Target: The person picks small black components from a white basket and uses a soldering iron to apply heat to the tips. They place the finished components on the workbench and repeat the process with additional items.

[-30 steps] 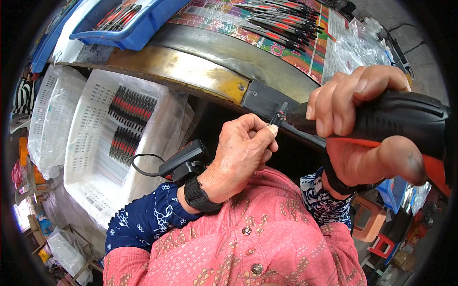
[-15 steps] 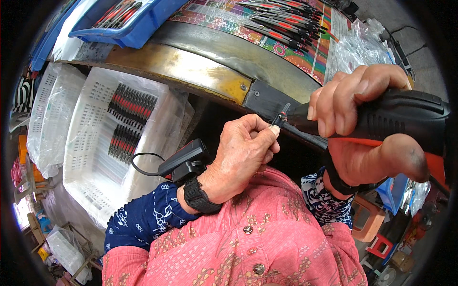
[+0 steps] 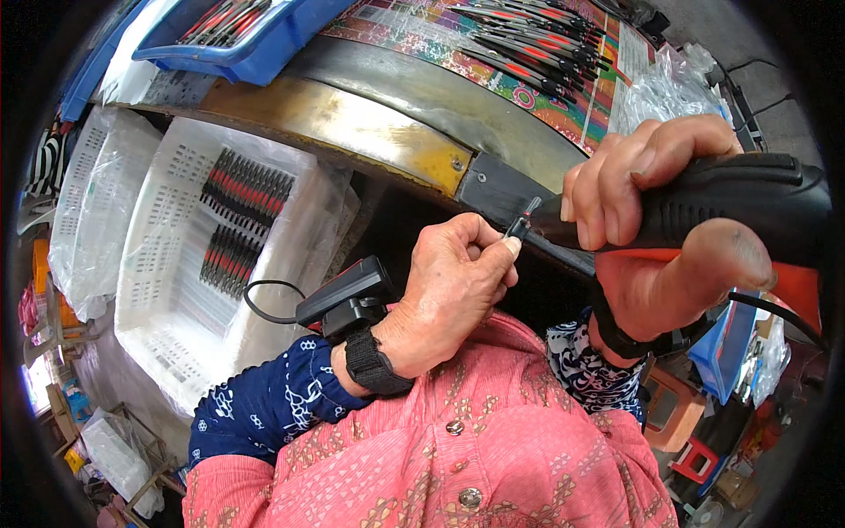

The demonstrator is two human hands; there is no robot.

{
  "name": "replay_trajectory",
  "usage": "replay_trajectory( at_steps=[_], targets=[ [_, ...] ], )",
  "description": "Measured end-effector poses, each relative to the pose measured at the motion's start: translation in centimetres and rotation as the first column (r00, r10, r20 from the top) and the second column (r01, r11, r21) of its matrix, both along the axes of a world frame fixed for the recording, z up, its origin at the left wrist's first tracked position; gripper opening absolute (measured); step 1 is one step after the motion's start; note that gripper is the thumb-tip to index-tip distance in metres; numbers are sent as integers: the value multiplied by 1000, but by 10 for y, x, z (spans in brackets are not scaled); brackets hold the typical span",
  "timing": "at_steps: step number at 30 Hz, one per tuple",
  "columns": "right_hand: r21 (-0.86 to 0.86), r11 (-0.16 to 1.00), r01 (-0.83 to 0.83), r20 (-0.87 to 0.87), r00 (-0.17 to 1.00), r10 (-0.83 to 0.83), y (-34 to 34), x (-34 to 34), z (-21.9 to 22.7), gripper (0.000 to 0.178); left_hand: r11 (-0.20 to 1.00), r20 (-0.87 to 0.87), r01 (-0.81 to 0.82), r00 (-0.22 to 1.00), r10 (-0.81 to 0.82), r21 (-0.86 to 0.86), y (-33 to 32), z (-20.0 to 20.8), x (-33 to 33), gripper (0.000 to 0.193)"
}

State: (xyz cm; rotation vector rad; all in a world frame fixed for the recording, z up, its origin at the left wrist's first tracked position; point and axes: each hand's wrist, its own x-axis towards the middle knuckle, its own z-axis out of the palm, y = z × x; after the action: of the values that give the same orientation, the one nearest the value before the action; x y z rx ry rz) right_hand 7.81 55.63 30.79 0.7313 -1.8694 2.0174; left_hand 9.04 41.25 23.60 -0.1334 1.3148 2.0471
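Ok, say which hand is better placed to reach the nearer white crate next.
Probably the left hand: it is closer to the crate and pinches only a small dark piece. The right hand, farther away, grips a bulky black tool.

- Crumpled clear plastic (image 3: 673,92) near the tabletop's (image 3: 387,79) right edge
- Orange stool (image 3: 678,433) on the floor (image 3: 744,31), beside a red stool (image 3: 701,443)
- Black-and-white striped cloth (image 3: 42,167) past the tabletop's left edge
- Small fan (image 3: 707,513) near that red stool

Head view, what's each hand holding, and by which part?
Left hand: small dark piece, pinched at its near end. Right hand: black and red tool, fingers over its front part.
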Motion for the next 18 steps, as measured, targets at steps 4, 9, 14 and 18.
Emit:
replay_trajectory(
  at_steps=[4, 9, 14, 18],
  targets=[
    [14, 995, 98, 52, 994, -99, -5, 2, 4, 75, 1000, 20, 30, 999, -30, -7, 1, 0, -1, 16],
    [133, 918, 373, 129, 912, -389, -19, 9, 13, 75, 995, -7, 77, 997, -78, -63, -1, 3, 0, 15],
    [138, 910, 390, 95, 910, -404, -23, 13, 16, 75, 992, -60, 97, 993, -103, -84, 0, 5, 1, 15],
    [105, 919, 380, 74, 918, -388, -21, 19, 16, 73, 987, -83, 118, 988, -128, -107, -1, 8, 1, 15]
  ],
)
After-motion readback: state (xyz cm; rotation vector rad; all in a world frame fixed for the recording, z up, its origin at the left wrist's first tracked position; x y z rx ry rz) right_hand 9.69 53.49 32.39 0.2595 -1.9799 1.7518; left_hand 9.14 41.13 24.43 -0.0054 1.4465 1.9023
